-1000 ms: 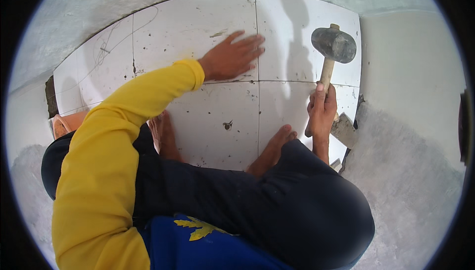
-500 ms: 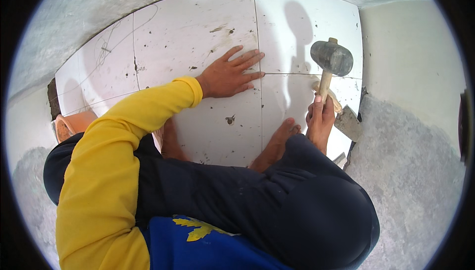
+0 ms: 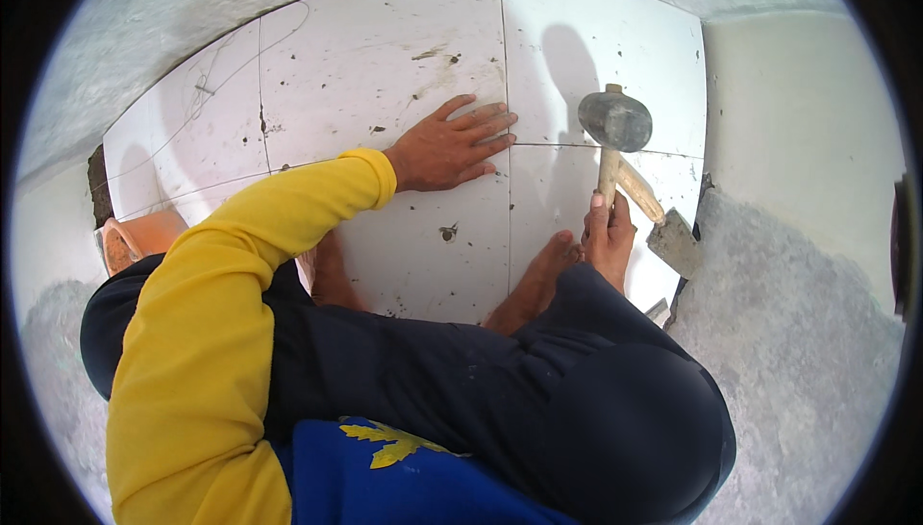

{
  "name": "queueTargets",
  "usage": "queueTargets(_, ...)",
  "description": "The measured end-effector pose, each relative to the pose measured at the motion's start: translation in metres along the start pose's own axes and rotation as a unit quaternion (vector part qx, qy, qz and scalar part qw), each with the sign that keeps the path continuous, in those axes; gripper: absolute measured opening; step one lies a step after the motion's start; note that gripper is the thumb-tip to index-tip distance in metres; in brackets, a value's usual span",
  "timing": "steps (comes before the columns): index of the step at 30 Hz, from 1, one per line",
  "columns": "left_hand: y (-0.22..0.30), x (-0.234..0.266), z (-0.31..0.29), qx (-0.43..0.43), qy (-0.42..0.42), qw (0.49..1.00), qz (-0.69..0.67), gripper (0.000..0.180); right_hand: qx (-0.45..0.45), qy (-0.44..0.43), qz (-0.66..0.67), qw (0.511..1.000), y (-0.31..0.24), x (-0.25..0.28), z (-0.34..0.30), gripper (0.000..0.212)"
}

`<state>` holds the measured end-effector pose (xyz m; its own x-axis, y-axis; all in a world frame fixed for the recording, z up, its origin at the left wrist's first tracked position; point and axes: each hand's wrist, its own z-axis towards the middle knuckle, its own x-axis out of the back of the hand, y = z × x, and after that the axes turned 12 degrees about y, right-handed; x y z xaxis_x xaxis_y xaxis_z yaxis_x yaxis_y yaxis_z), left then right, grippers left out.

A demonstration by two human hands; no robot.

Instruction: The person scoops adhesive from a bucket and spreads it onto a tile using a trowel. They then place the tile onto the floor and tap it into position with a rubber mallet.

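Note:
In my right hand (image 3: 608, 241) is a rubber mallet (image 3: 615, 121) with a dark head and a pale wooden handle, held above the tiles at the right. The fingers wrap the lower handle. My left hand (image 3: 452, 145) lies spread on a large white floor tile (image 3: 385, 73), its fingertips close to the joint with the neighbouring tile (image 3: 606, 39). Just right of the mallet handle rests a trowel (image 3: 677, 244) with a wooden grip and a mortar-stained blade; the mallet handle stands close to its grip.
Thin string (image 3: 200, 92) trails over the tiles at the left. An orange bucket (image 3: 144, 237) sits beside my left knee. Grey walls border the tiles at the back, and a pale wall (image 3: 798, 102) rises at the right. Rough concrete (image 3: 788, 333) lies right of my knee. Dirt specks dot the tiles.
My right hand and the mallet have moved left and slightly, the head a little lower, so more of the trowel's grip shows. My left hand stays flat on the tile.

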<state>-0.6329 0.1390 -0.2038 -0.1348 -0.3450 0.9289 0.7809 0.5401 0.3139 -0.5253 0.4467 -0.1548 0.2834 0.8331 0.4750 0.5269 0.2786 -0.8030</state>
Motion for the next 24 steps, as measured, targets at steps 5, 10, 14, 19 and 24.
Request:
queueTargets(5,0.003,0.003,0.009,0.004,-0.002,1.000,-0.023,0.050,0.070,0.018,-0.049,0.996,-0.002,-0.008,0.007,0.032)
queueTargets(10,0.004,0.009,0.007,0.004,-0.024,1.000,0.004,0.050,0.056,-0.037,-0.184,0.981,-0.042,-0.010,0.010,0.052)
queueTargets(14,0.008,0.013,0.019,0.005,-0.027,1.000,-0.002,0.049,0.078,-0.009,-0.153,0.985,-0.036,-0.005,0.011,0.053)
queueTargets(19,0.011,0.012,0.017,-0.001,-0.025,1.000,-0.001,0.047,0.044,-0.026,-0.148,0.988,-0.043,-0.006,0.012,0.050)
queueTargets(24,0.012,0.013,0.019,0.009,-0.031,0.999,-0.003,0.046,0.037,-0.030,-0.115,0.992,-0.043,-0.006,0.001,0.048)
